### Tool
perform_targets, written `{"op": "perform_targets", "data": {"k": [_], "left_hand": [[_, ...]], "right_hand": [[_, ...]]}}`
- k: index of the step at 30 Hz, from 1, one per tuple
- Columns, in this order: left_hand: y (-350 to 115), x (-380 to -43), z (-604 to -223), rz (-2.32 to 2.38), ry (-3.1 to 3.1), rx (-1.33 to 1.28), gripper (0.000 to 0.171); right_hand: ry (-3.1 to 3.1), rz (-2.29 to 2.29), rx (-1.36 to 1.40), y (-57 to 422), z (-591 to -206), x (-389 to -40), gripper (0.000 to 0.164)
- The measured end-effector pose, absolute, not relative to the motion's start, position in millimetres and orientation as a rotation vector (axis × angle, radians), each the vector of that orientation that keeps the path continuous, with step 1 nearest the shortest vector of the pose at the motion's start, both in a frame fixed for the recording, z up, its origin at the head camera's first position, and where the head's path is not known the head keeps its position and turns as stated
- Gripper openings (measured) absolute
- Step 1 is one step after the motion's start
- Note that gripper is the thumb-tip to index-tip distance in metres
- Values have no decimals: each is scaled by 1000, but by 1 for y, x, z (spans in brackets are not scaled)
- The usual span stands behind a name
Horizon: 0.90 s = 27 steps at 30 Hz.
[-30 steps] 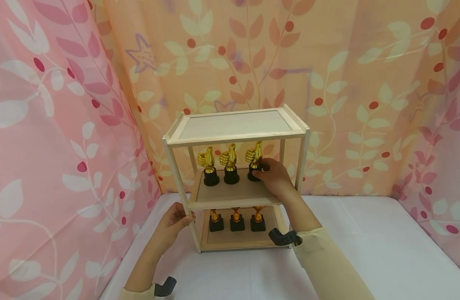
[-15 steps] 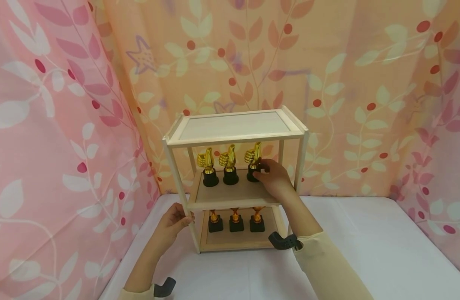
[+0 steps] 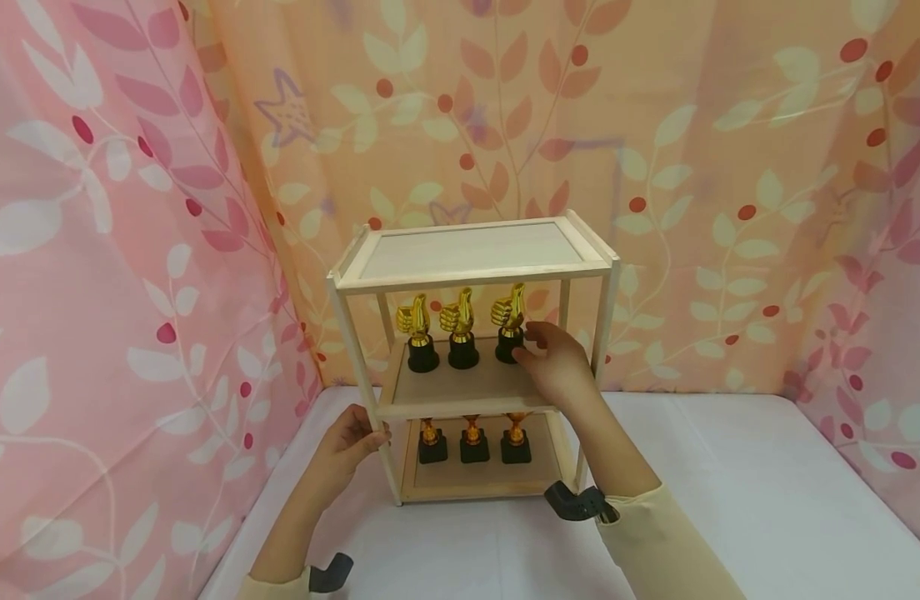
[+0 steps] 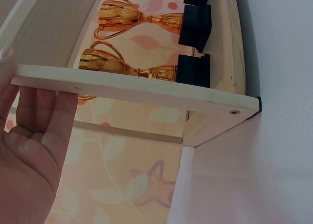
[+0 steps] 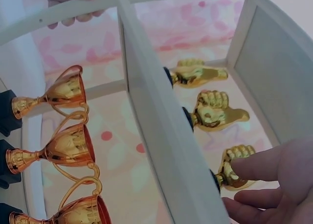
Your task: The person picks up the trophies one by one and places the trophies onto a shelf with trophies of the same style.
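Observation:
My left hand grips the front left post of a small pale wooden three-tier shelf; in the left wrist view its thumb and fingers lie on both sides of the wood. On the middle tier three thumbs-up trophies, gold on round black bases, stand upright in a row. At the rightmost trophy, my right hand has its thumb and fingers spread apart beside the base. The right wrist view shows the thumb overlapping this trophy. The left trophy and middle trophy stand apart from the hand.
Three golden cup trophies on square black bases stand on the bottom tier, their tops hidden by the middle tier in the head view. The top tier lies close above the thumbs-up trophies. A white-covered table carries the shelf; patterned curtains surround it.
My right hand has drawn slightly to the right, its fingers loosening from the rightmost thumbs-up trophy, which stays in place. My left hand keeps its hold on the post.

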<state>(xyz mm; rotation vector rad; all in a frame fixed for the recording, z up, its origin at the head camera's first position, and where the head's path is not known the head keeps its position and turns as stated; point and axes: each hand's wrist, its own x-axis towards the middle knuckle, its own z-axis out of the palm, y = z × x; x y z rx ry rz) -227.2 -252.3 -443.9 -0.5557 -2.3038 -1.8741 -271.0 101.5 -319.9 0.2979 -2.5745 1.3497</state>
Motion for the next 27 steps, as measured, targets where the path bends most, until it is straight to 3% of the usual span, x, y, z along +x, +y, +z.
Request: {"op": "perform_targets", "data": {"k": [14, 27], "left_hand": [[-254, -228, -446, -1902, -2274, -632, 27], [-253, -227, -443, -1899, -2316, -534, 30]], "right_hand": [[-2545, 1295, 419, 107, -325, -243, 48], [-2473, 1350, 565, 115, -336, -216, 45]]}}
